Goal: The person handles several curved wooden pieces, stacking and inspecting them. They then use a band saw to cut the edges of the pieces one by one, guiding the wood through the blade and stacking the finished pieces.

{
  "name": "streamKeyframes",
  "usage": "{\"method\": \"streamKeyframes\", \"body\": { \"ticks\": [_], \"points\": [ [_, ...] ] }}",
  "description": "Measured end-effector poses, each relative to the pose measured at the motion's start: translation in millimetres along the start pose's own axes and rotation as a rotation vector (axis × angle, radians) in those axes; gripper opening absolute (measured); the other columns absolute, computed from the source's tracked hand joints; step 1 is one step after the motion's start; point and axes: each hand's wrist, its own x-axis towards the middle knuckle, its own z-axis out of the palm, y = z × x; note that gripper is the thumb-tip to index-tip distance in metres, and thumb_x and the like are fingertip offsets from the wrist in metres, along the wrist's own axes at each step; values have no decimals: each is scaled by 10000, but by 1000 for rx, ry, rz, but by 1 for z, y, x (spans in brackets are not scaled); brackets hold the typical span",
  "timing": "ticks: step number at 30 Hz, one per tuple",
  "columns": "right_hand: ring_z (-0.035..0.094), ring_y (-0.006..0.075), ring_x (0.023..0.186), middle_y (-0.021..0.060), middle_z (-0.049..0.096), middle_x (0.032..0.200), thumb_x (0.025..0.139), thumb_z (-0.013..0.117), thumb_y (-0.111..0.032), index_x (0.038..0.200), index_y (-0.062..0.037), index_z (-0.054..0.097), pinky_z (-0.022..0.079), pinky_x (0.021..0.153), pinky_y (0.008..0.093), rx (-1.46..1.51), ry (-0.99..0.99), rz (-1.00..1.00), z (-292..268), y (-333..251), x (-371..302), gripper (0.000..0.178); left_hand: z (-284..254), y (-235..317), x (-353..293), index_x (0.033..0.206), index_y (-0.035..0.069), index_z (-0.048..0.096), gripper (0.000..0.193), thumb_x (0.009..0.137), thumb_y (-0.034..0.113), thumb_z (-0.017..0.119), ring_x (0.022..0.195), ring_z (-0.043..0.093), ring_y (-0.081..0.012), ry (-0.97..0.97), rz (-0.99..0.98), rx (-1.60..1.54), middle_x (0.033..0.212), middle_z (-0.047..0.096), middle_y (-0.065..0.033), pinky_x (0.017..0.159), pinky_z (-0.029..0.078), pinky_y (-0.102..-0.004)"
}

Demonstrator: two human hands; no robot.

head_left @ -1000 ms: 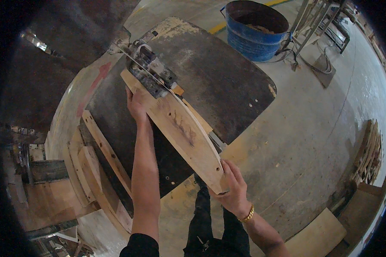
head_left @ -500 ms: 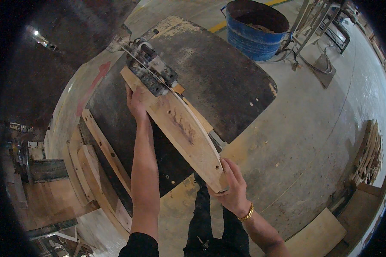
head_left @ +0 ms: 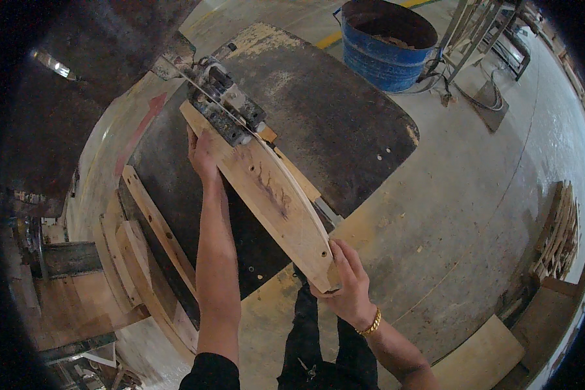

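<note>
A curved wooden board (head_left: 273,195) with a few holes and a dark grain mark lies slanted across the dark machine table (head_left: 338,97). Its far part is against the blade guide (head_left: 224,101) of what looks like a bandsaw, whose narrow blade runs down into that guide. My left hand (head_left: 203,155) grips the board's left edge near the far end; some fingers are hidden behind it. Around the near right end my right hand (head_left: 348,279) is closed, thumb underneath partly hidden. A thin strip runs along the board's curved right edge.
Several curved wooden pieces (head_left: 156,221) lean at the table's left side. Beyond the table stands a blue bucket (head_left: 387,52) beside a metal frame (head_left: 478,39) with cables. Wood strips (head_left: 558,231) are stacked at the right, and a panel (head_left: 484,351) lies lower right.
The board and both my hands have shifted very slightly left in the picture, along with a small shift of the whole view. My grip stays the same.
</note>
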Motion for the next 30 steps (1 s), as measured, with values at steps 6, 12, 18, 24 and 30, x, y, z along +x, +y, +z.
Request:
{"method": "streamKeyframes", "body": {
  "ticks": [6, 12, 18, 24, 30],
  "points": [
    [544, 342, 1081, 203, 485, 1227, 569, 804, -115, 1230, 19, 478, 475, 881, 354, -10, -2, 1, 2, -2, -1, 749, -7, 2, 6, 1393, -24, 298, 570, 886, 109, 523, 990, 562, -143, -21, 22, 0, 1198, 530, -78, 842, 441, -254],
    [549, 339, 1075, 202, 495, 1216, 566, 808, -118, 1231, 19, 479, 476, 882, 355, -35, 21, -11, 2, 3, 1, 754, 6, -2, 0, 1397, -9, 304, 576, 882, 110, 531, 966, 562, -135, -2, 10, 22, 1192, 532, -70, 827, 444, -248],
    [550, 336, 1076, 206, 491, 1221, 571, 810, -118, 1230, 16, 481, 476, 880, 351, -3, 0, -16, 2, -1, 3, 749, -10, -2, 12, 1392, 0, 325, 575, 871, 100, 547, 917, 575, -125, 46, 14, 88, 1148, 555, -58, 779, 462, -251],
    [547, 341, 1082, 198, 482, 1237, 580, 809, -120, 1237, 10, 476, 475, 881, 353, 1, 24, -15, 7, 4, 2, 748, -5, -10, 11, 1389, -6, 328, 594, 862, 124, 566, 893, 572, -118, 95, 2, 45, 1124, 564, -53, 763, 458, -245],
    [518, 329, 1117, 195, 461, 1266, 581, 810, -91, 1301, -4, 415, 459, 909, 357, 63, -1, -20, 10, -4, 15, 826, -5, 4, 20, 1380, -17, 339, 588, 859, 132, 567, 917, 565, -134, 45, 4, 49, 1159, 546, -68, 782, 449, -255]
  ]
}}
